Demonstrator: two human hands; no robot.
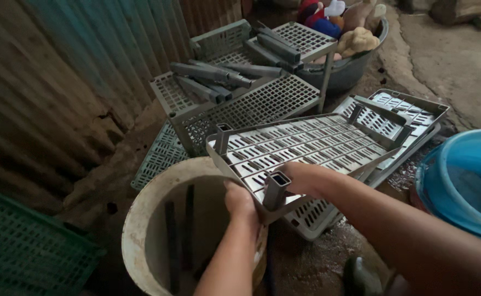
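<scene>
A grey slotted plastic shelf panel (311,143) is held level over a dirty cream bucket (142,219). My left hand (240,201) grips the panel's near edge from below, by its square corner socket (276,189). My right hand (301,178) rests on the panel's top surface just right of that socket, fingers curled on the slats. Dark grey rods (179,235) stand inside the bucket.
More grey shelf panels and square posts (240,82) are stacked against a corrugated metal wall (49,82). Another slotted panel (410,109) lies on the ground at right. A blue tub (465,181) stands far right, a green crate (21,246) at lower left, a basin of soft toys (344,27) behind.
</scene>
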